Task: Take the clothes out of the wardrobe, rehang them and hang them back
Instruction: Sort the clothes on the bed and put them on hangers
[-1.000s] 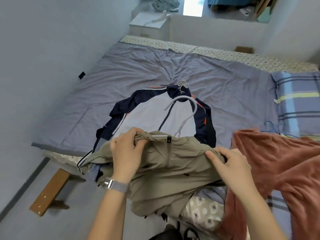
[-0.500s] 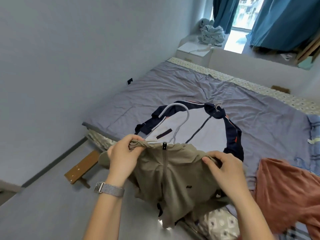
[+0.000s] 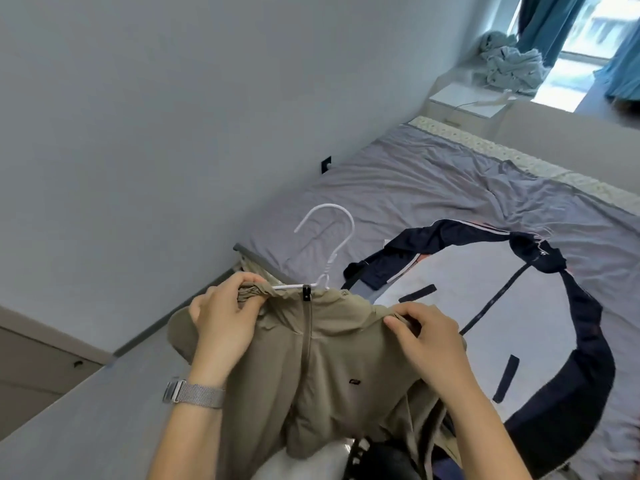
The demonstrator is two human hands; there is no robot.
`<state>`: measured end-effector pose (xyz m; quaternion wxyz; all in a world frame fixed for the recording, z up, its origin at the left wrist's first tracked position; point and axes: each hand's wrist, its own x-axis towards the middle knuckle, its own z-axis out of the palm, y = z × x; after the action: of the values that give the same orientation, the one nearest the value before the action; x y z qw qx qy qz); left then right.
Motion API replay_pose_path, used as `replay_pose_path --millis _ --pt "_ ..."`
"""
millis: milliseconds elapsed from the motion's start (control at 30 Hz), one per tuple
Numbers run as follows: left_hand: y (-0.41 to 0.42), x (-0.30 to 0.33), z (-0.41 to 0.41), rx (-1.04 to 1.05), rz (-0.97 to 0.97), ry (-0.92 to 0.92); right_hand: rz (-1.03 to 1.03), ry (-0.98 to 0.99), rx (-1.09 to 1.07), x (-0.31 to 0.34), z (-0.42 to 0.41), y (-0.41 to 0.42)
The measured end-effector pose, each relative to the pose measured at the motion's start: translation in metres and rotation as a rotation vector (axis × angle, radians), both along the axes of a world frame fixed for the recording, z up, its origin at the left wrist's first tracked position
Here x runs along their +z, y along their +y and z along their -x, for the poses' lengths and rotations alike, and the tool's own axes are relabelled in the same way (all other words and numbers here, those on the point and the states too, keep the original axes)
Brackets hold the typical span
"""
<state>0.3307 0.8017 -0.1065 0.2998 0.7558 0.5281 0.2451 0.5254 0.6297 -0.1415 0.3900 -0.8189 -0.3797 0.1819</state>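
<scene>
Khaki jacket [image 3: 332, 351] had lifted off the bed [image 3: 433, 188], white hanger [image 3: 329, 244] hook now upright. Left hand [image 3: 221, 320] gripped one shoulder, right hand [image 3: 426, 337] pinched the other.

Your hands have open air above the bed [image 3: 433, 188] beyond the hanger hook [image 3: 329, 237]. The wall [image 3: 173, 133] bounds the left. The navy-and-white jacket [image 3: 502, 306] covers the bed surface to the right.

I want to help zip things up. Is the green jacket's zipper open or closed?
Closed. On the olive jacket the zipper runs shut, its black pull up at the collar, by the white hanger.
</scene>
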Motion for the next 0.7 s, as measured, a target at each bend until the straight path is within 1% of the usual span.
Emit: replay_pose_path --millis 133,233,333,467,533,600,700 --pt "0.061 -0.005 -0.043 -0.007 -0.070 0.068 0.032 0.086 0.065 -0.021 -0.037 0.057" --pt "0.107 0.001 -0.066 0.007 -0.105 0.089 0.054 0.074 0.113 -0.021 -0.067 0.110" --pt "0.153 0.017 -0.085 0.015 -0.120 0.070 0.031 0.035 0.128 -0.010 -0.092 0.159" --pt "0.203 0.023 -0.115 -0.036 -0.122 0.035 0.022 -0.025 0.088 0.008 -0.124 0.203" --pt "0.223 0.017 -0.135 -0.079 -0.123 0.059 0.035 -0.043 0.061 0.009 -0.140 0.218" --pt "0.248 0.005 -0.152 -0.127 -0.110 0.094 0.069 -0.020 0.035 0.003 -0.152 0.233" --pt "0.295 -0.008 -0.177 -0.235 -0.054 0.051 0.099 0.017 -0.027 -0.004 -0.164 0.262"
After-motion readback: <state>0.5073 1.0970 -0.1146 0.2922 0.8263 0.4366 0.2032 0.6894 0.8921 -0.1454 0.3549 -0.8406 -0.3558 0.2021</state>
